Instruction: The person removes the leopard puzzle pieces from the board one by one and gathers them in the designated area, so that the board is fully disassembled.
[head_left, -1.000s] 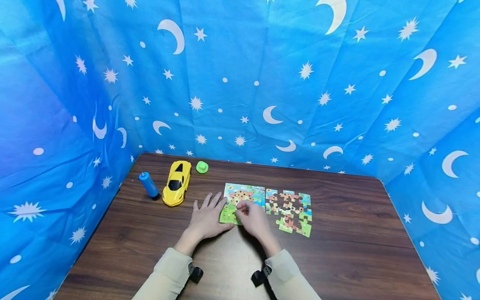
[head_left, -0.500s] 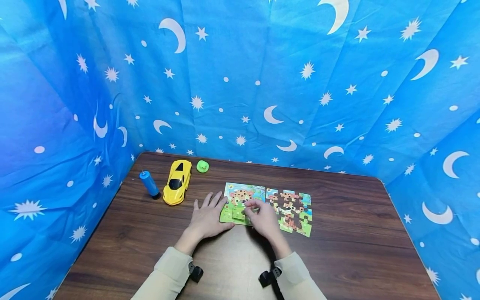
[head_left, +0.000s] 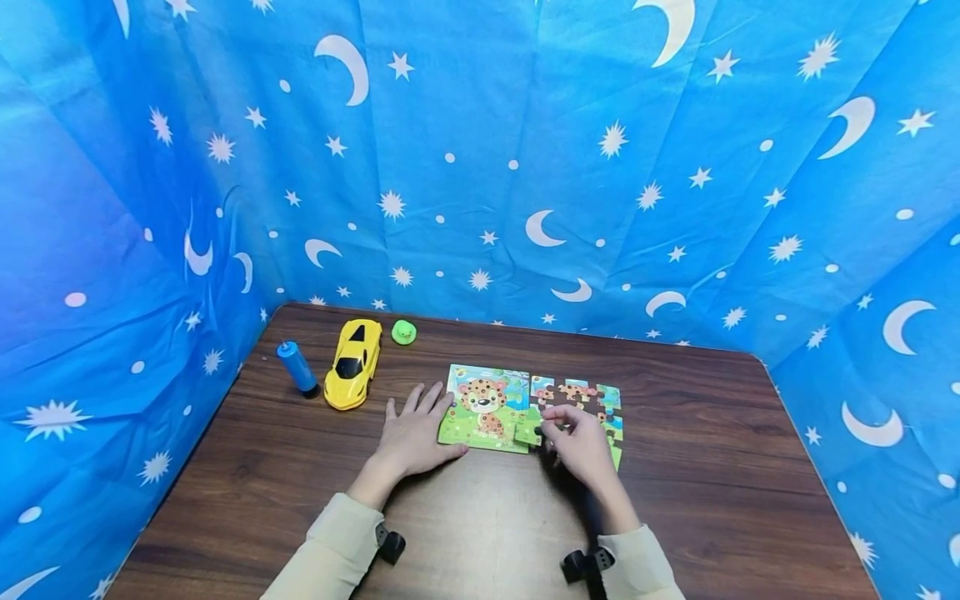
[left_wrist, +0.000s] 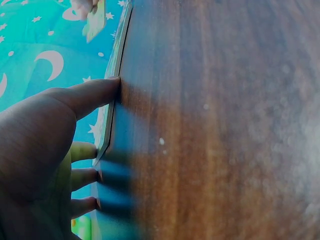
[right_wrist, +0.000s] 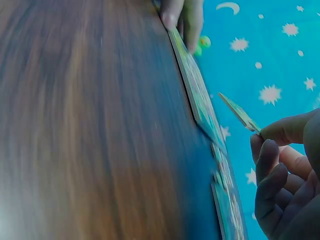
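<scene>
A square puzzle board [head_left: 463,427] printed with a spotted leopard lies on the table. My left hand [head_left: 416,433] rests with spread fingers at its left side, the thumb touching its edge in the left wrist view. Between thumb and fingertips my right hand [head_left: 583,442] pinches a green puzzle piece [head_left: 528,427]. In the right wrist view that puzzle piece [right_wrist: 240,111] is raised and tilted above the board. Several loose puzzle pieces [head_left: 576,390] lie right of the board, some of them hidden by the right hand.
A yellow toy car [head_left: 352,367], a blue cylinder [head_left: 297,368] with a black base and a small green toy duck [head_left: 403,332] stand at the back left of the dark wooden table [head_left: 720,483]. Blue cloth [head_left: 480,167] with moons and stars hangs around the table.
My right hand has moved right with the puzzle piece, from over the board's middle to its right edge, uncovering the leopard picture. My left hand has stayed in place.
</scene>
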